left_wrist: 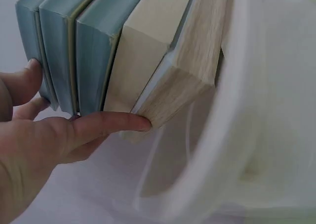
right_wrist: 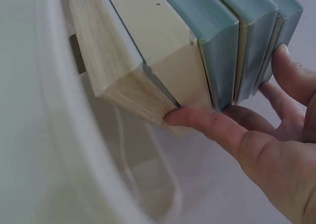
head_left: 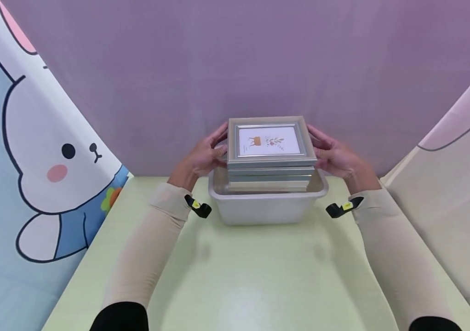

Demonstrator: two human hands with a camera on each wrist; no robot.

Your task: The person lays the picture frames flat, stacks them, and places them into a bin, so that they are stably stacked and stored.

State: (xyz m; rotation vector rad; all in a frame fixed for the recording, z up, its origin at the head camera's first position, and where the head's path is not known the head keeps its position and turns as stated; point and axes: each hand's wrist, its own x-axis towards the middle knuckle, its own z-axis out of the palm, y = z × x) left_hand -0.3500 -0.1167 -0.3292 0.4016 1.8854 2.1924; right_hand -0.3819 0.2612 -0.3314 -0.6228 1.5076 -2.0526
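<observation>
A stack of several picture frames [head_left: 271, 174] rises out of a white plastic tub [head_left: 266, 210], its lowest part hidden behind the tub's front wall. On top lies a silver frame [head_left: 272, 159] with a small deer-and-plant print. My left hand [head_left: 203, 154] holds the stack's left side, and my right hand [head_left: 336, 158] holds the opposite side. The left wrist view shows the thumb on a bluish frame edge [left_wrist: 54, 46] and one finger reaching to a wood-grain frame [left_wrist: 197, 51] lower down. A wood-grain frame [right_wrist: 103, 41] meets a right fingertip likewise.
The tub stands at the back of a pale green table [head_left: 247, 266], close to a purple backdrop [head_left: 218, 69]. A cloth with a cartoon rabbit [head_left: 65, 170] hangs at the left; a pale printed cloth [head_left: 446, 197] is at the right.
</observation>
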